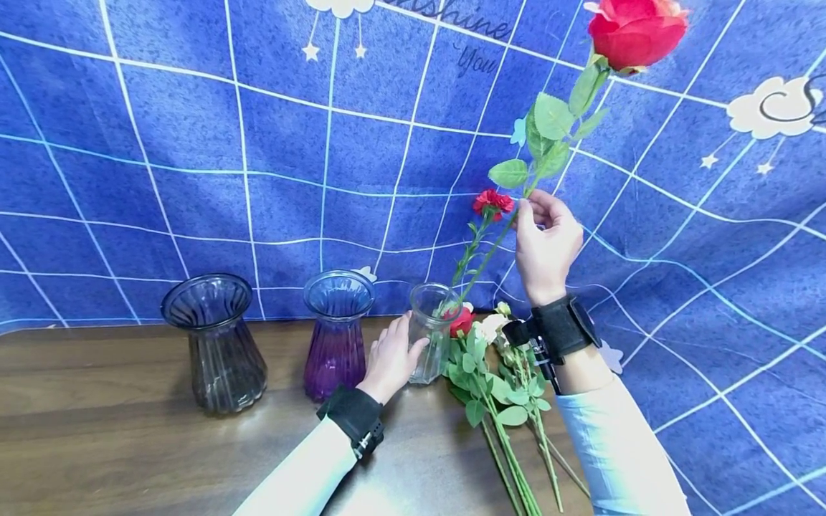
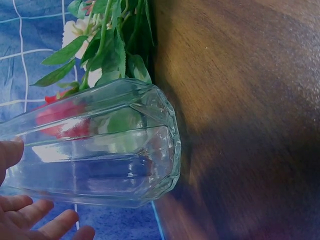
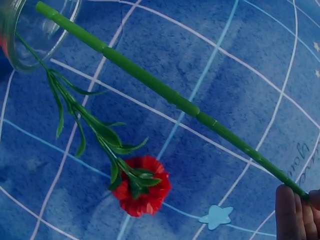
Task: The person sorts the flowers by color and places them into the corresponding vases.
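Observation:
My right hand (image 1: pixel 548 240) pinches the green stem of a large red rose (image 1: pixel 635 36), whose bloom is high at the upper right. In the right wrist view, the stem's cut end (image 3: pixel 45 10) overlaps the mouth of the clear glass vase (image 1: pixel 431 355). A red carnation (image 1: pixel 493 204) stands in that vase, leaning to the right. My left hand (image 1: pixel 393 358) holds the vase's left side, thumb in front and fingers round the side. In the left wrist view, the fingers (image 2: pixel 57 225) lie along the vase, its base standing on the wooden table (image 2: pixel 240 100).
Right of the clear vase lie several flowers with long stems (image 1: pixel 506 444), including a red rose (image 1: pixel 461 321) and white blooms (image 1: pixel 492 326). A purple-blue vase (image 1: pixel 335 351) stands left of my left hand, and a dark grey vase (image 1: pixel 226 358) farther left. Blue patterned cloth (image 1: pixel 193 143) hangs behind.

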Tool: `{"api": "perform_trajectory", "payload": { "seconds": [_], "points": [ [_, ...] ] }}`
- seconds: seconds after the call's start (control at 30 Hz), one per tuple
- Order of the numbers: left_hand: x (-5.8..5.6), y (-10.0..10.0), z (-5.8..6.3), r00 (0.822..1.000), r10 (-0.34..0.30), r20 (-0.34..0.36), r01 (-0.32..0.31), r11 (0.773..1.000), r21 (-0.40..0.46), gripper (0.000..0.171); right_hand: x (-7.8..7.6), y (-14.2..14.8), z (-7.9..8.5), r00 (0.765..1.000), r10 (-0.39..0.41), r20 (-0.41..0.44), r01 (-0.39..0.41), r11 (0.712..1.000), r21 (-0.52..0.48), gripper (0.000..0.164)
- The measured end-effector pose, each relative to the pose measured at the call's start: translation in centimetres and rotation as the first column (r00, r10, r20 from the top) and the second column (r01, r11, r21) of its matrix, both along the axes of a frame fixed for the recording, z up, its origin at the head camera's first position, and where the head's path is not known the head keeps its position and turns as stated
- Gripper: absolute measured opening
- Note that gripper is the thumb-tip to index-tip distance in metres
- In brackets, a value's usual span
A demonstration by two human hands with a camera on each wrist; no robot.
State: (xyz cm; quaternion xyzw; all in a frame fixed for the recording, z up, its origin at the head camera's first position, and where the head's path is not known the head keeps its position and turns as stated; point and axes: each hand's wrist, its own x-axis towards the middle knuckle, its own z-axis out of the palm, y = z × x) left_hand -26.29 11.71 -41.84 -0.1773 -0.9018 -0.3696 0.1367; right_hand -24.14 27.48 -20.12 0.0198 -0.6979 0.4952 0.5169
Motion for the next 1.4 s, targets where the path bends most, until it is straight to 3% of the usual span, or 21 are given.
{"api": "perform_trajectory", "payload": {
  "seconds": [0.77, 1.4],
  "points": [
    [0.0, 0.1, -0.1, 1.0, -0.008, -0.002, 0.008, 1.0, 0.021, 0.059, -1.3, -0.7, -3.5, 0.993, 0.017, 0.118, -0.017, 1.0, -0.001, 0.019],
    [0.0, 0.0, -0.4, 1.0, 0.009, -0.022, -0.009, 1.0, 0.013, 0.058, -1.9, -1.6, -8.3, 0.96, -0.051, 0.277, 0.03, 0.996, 0.081, 0.019]
  ]
}}
